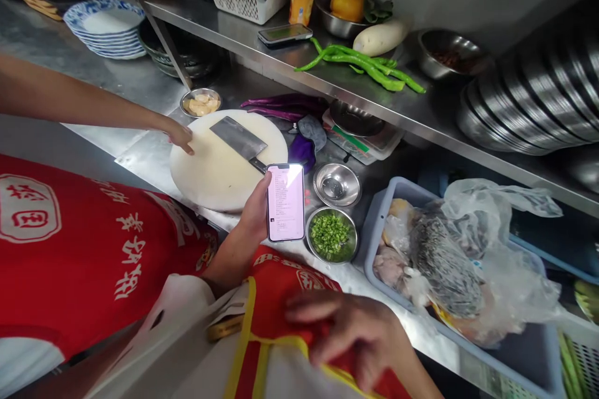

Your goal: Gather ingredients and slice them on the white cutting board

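Note:
My left hand (255, 215) is wrapped round a smartphone (286, 202), its lit screen covered with lines of text facing up. The phone hangs over the near right edge of a round white cutting board (215, 168). On that board lies a cleaver (239, 137), its handle end partly behind the phone. Slightly blurred, my right hand (358, 330) hovers in front of my red apron (276, 305), fingers loosely bent and apart, holding nothing. Near the phone stand a metal bowl of chopped green peppers (330, 234) and a metal bowl (337, 186).
From the left, a co-worker's hand (180, 135) touches the board's edge. A small dish of pale slices (201, 101) sits behind it. Purple eggplants (285, 105) lie under a metal shelf (262, 53) bearing green peppers (365, 65). At right is a grey bin (381, 230) of bagged food.

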Available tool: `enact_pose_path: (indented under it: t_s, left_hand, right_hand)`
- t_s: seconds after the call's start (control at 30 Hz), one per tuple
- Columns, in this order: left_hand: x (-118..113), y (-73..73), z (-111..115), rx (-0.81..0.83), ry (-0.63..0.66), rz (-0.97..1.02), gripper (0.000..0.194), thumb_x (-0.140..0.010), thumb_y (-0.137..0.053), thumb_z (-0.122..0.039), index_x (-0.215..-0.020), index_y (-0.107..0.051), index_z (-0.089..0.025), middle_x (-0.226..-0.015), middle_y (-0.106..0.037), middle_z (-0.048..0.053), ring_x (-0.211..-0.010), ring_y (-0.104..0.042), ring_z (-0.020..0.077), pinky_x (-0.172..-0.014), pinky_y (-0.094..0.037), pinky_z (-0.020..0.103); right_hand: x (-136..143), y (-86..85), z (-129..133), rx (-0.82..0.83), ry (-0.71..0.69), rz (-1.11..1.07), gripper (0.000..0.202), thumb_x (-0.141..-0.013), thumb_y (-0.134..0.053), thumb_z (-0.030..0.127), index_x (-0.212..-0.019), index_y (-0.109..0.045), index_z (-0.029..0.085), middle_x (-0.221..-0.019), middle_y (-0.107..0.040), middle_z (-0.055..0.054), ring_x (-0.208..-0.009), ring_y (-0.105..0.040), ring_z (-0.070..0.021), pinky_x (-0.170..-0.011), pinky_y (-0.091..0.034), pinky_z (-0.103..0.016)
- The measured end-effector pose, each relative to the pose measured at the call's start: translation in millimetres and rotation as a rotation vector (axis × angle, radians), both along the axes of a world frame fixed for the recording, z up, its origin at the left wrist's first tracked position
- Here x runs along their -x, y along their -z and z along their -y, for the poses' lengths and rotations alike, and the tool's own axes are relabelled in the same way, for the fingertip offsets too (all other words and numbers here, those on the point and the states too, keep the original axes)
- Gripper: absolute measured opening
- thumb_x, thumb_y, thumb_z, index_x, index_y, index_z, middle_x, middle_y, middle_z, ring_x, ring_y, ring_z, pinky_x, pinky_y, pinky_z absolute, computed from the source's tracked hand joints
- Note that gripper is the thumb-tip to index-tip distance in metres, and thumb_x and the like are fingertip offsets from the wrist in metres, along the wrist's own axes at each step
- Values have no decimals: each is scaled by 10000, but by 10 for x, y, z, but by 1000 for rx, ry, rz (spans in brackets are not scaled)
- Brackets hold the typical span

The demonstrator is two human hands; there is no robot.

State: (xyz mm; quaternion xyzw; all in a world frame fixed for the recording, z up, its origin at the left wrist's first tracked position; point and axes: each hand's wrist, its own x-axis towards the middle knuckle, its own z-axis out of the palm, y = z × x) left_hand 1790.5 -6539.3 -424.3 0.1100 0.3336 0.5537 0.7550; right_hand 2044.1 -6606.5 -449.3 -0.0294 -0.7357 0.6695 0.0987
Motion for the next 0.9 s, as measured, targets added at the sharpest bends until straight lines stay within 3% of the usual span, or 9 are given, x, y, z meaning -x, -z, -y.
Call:
enact_pose_path:
  t_s: [0.1,0.27,0.43,0.53,0.6,0.7,0.9]
  left_hand:
    - [-4,10,4,-2,0,-6,617,-922,-537,-628,-1264,-662,-129,-969,-782,161,-814,-762,297,-709,-599,365]
    - [8,9,7,-13,17,2,599,-927,-520,-630,-1217,-685,-133,-934,-781,147,-793,-759,282,-713,-599,358]
    - [-3,2,16,-6,20,-5,590,-884,-585,-618,-1190,-689,-125,-982,-778,158,-838,-757,289,-764,-599,366]
    - [-10,26,44,19,-21,-103,548,-783,-721,-472,-1185,-675,-102,-989,-779,160,-834,-752,290,-751,-597,369]
    - [-13,39,67,17,-64,-198,572,-681,-765,-317,-1198,-659,-94,-990,-781,153,-845,-750,294,-747,-592,368]
    - [-21,34,99,-23,-90,-260,634,-575,-719,-181,-1201,-654,-104,-980,-786,134,-877,-747,302,-761,-590,376]
    - [-36,5,128,-45,-45,-231,675,-533,-675,-157,-1206,-653,-106,-971,-784,131,-864,-742,301,-748,-588,380]
  right_hand:
    - [116,262,-186,95,-17,-84,522,-963,-584,544,-1423,-623,301,-1610,-433,-86,-1494,-420,-266,-1238,-309,-440]
    - [-30,524,-186,98,47,-63,557,-991,-528,542,-1472,-575,265,-1633,-392,-125,-1519,-370,-293,-1256,-250,-476]
    - [-114,884,-55,196,287,323,559,-1022,-459,539,-1517,-517,287,-1625,-418,-77,-1537,-334,-252,-1282,-188,-413]
    - [-87,1006,-12,268,399,466,586,-1005,-457,598,-1498,-542,294,-1616,-436,-55,-1524,-358,-255,-1291,-180,-409]
    - [-70,963,-9,274,399,447,584,-1001,-474,591,-1496,-547,289,-1611,-445,-49,-1518,-370,-254,-1291,-191,-393]
    - [-50,764,-40,235,315,326,554,-1012,-502,518,-1517,-516,292,-1614,-443,-44,-1508,-387,-246,-1279,-211,-373]
    - [10,436,-115,75,143,52,600,-991,-545,470,-1546,-475,253,-1645,-378,-116,-1544,-318,-279,-1267,-224,-446]
